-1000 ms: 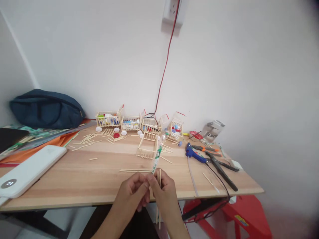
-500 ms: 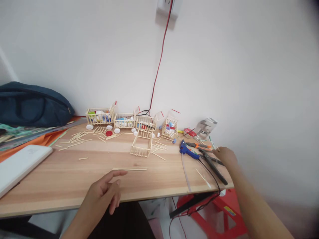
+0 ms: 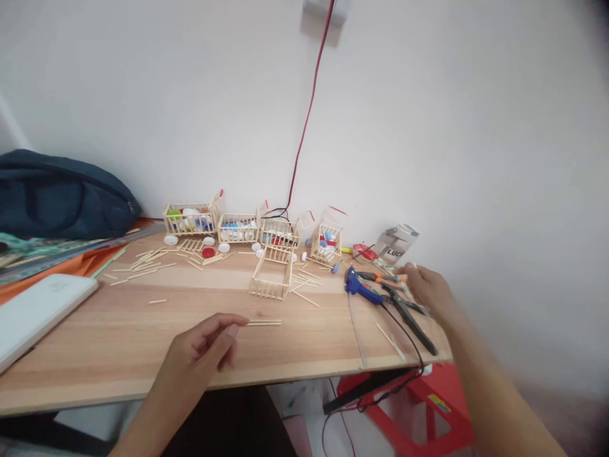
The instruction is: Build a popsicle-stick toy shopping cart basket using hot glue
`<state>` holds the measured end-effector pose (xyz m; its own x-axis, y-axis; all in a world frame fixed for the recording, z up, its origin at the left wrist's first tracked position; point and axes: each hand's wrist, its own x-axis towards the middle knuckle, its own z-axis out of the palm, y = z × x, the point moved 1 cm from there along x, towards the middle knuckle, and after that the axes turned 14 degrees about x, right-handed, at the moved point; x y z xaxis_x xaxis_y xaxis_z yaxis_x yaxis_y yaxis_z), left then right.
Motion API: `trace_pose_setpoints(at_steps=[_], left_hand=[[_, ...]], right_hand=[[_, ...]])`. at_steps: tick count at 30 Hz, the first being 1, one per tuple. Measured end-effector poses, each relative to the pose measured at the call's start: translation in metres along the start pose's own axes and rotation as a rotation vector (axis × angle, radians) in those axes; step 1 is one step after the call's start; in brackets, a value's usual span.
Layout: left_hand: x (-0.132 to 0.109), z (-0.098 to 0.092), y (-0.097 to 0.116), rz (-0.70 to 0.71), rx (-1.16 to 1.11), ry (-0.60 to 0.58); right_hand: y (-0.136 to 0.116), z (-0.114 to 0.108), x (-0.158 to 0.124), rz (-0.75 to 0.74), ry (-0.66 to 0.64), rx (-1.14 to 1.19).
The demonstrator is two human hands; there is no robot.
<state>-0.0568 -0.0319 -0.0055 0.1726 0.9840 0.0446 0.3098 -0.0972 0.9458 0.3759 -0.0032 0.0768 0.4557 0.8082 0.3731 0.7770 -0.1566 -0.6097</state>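
My left hand (image 3: 202,352) is low over the front of the table, index finger stretched forward and thumb a little apart from it. The index fingertip is at the left end of two thin wooden sticks (image 3: 267,323) lying side by side, and covers part of them. At the table's right end my right hand (image 3: 428,291) has its fingers pinched together, with a small pale tip showing above them; what it belongs to is unclear. Near that hand lie a blue glue gun (image 3: 362,287), orange-handled pliers (image 3: 375,277) and a black-handled tool (image 3: 413,324). An open stick frame (image 3: 271,273) stands mid-table.
Several small stick carts (image 3: 191,219) with coloured bottle caps line the wall. Loose sticks (image 3: 143,270) are scattered around. A white power bank (image 3: 45,314) and a dark blue bag (image 3: 66,197) are on the left. A red stool (image 3: 440,400) stands below the right edge.
My left hand has moved slightly right and up, its index fingertip now at the two sticks and the thumb nearer to it. My right hand has shifted slightly, fingers still pinched.
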Motion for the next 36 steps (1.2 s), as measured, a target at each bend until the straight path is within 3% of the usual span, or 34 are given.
trace_pose_setpoints(at_steps=[2,4,6,9,11,15,26,29,33,36], left_hand=[[0.000,0.013,0.015,0.046,0.024,-0.066],[-0.003,0.031,0.030,0.081,0.008,-0.172],[-0.008,0.051,0.039,0.093,-0.045,-0.307],[-0.014,0.071,0.037,0.096,-0.170,-0.535],[-0.014,0.074,0.027,0.009,-0.206,-0.558],[-0.010,0.062,0.011,-0.008,-0.163,-0.455],[-0.005,0.035,0.013,-0.056,-0.086,-0.497],[-0.003,0.029,0.011,-0.080,-0.067,-0.528],[0.001,0.017,0.014,-0.061,0.048,-0.564],[0.005,0.005,0.020,0.041,0.267,-0.473]], right_hand=[[-0.039,0.022,-0.041,0.009,-0.125,0.242],[-0.080,0.050,-0.086,0.160,-0.316,0.908],[-0.116,0.078,-0.124,0.283,-0.404,1.371],[-0.148,0.109,-0.156,0.355,-0.304,1.698],[-0.154,0.120,-0.161,0.378,-0.254,1.792],[-0.145,0.126,-0.154,0.445,-0.290,1.845],[-0.129,0.128,-0.151,0.513,-0.492,1.632],[-0.125,0.128,-0.147,0.427,-0.511,1.547],[-0.115,0.126,-0.138,0.194,-0.469,1.286],[-0.107,0.123,-0.135,0.097,-0.442,1.091]])
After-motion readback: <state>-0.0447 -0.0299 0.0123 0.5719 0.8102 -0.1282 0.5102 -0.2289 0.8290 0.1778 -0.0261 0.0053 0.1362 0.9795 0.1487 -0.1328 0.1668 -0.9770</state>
